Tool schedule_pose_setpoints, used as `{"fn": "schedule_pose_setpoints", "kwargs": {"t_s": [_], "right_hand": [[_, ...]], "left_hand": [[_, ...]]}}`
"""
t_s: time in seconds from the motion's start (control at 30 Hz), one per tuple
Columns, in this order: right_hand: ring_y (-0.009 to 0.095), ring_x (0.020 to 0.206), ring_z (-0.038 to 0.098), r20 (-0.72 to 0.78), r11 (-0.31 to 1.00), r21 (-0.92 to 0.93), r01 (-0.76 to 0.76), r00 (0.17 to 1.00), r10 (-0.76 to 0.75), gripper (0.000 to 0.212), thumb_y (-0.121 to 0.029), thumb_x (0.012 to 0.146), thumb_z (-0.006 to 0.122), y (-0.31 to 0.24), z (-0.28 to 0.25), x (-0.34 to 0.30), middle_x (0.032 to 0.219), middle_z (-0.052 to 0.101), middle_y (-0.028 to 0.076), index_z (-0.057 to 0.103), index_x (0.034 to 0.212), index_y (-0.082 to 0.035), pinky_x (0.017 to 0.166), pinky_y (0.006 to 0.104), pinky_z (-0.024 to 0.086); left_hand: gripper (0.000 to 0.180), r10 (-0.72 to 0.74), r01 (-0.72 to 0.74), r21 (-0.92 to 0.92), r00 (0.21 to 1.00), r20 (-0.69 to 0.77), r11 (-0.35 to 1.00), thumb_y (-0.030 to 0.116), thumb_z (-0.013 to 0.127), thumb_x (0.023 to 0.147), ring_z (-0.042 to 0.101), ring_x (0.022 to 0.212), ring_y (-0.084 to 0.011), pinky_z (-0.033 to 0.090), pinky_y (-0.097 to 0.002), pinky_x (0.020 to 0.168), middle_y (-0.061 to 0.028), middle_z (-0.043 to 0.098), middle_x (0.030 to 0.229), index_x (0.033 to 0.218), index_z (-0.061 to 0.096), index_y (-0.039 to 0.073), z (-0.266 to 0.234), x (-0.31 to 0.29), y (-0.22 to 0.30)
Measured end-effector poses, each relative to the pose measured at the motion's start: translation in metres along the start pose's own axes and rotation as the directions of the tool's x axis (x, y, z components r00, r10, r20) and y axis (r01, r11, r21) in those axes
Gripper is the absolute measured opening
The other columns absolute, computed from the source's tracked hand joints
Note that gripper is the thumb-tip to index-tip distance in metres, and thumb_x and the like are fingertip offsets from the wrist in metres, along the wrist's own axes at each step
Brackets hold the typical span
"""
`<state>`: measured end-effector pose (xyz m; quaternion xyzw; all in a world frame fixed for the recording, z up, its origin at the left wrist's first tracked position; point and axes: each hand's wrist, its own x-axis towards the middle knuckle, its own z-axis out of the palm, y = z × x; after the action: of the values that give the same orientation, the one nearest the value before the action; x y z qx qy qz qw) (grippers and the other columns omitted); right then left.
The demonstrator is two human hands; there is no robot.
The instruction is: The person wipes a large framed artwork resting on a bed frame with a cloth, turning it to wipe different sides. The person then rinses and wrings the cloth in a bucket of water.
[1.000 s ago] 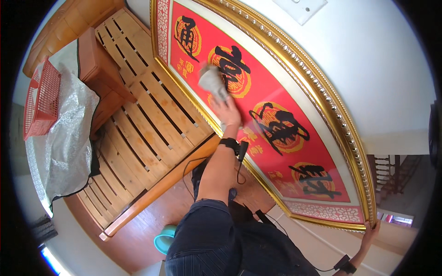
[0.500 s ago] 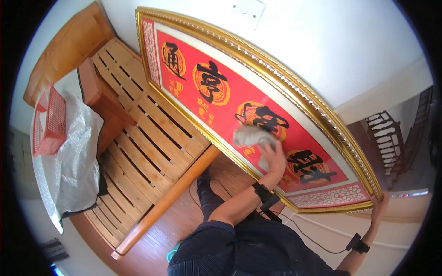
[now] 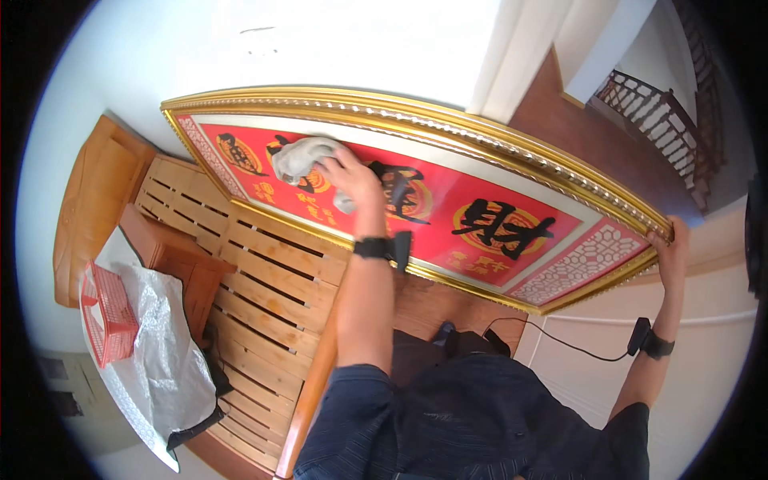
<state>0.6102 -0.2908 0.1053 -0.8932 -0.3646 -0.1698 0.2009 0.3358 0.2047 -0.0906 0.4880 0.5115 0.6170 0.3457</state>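
Under the left hand [image 3: 356, 180] in the head view, I'm seeing a gray cloth [image 3: 301, 158] bunched against the framed red panel [image 3: 440, 216], fingers half-curled over it. The right hand [image 3: 674, 250] is clasping the panel's corner; I'd be pressing lightly, keeping that steady.
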Motion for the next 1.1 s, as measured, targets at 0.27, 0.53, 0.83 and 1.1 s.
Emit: {"fn": "schedule_pose_setpoints", "kwargs": {"t_s": [0.27,0.53,0.83,1.1], "right_hand": [[0.031,0.105,0.047,-0.009,0.998,-0.059,0.028,1.000,-0.029,0.041,-0.007,0.070,0.073,-0.021,-0.004,-0.003,0.105,0.057,0.011,0.056,0.108,-0.005,0.091,0.0390,0.037],[0.033,0.110,0.046,-0.018,0.985,-0.004,0.175,0.984,-0.175,0.043,-0.001,0.073,0.067,-0.018,-0.013,-0.006,0.111,0.057,0.014,0.055,0.115,-0.005,0.095,0.0408,0.037],[0.032,0.110,0.047,-0.007,0.989,0.046,0.144,0.990,-0.144,0.042,0.002,0.075,0.063,-0.003,-0.004,-0.003,0.112,0.055,0.014,0.054,0.115,-0.004,0.097,0.0396,0.036],[0.028,0.117,0.045,0.099,0.995,0.099,0.024,0.995,-0.034,0.039,-0.004,0.088,0.057,0.031,-0.003,-0.007,0.123,0.049,0.015,0.048,0.126,-0.001,0.102,0.0355,0.033]], "left_hand": [[0.036,0.536,-0.589,-0.031,0.711,0.455,0.808,0.028,0.055,0.086,0.025,0.130,-0.0458,0.010,-0.0720,0.102,-0.0206,0.038,0.136,0.119,0.056,0.014,0.032,-0.314,0.106],[0.038,0.799,-0.843,-0.514,-0.196,0.568,0.158,0.029,0.053,0.083,0.018,0.142,-0.0285,0.016,-0.0607,0.107,-0.0043,0.029,0.151,0.120,0.059,0.022,0.031,-0.395,0.069],[0.025,0.771,-0.899,-0.262,0.119,0.626,0.352,0.027,0.064,0.074,0.023,0.139,-0.0353,0.017,-0.0652,0.104,-0.0062,0.032,0.149,0.098,0.066,0.032,0.012,-0.263,0.009],[0.045,0.689,-0.713,0.102,0.698,0.198,0.694,0.024,0.063,0.076,0.026,0.136,-0.0414,0.016,-0.0592,0.110,-0.0232,0.027,0.146,0.120,0.053,0.015,-0.008,-0.049,-0.003]]}}
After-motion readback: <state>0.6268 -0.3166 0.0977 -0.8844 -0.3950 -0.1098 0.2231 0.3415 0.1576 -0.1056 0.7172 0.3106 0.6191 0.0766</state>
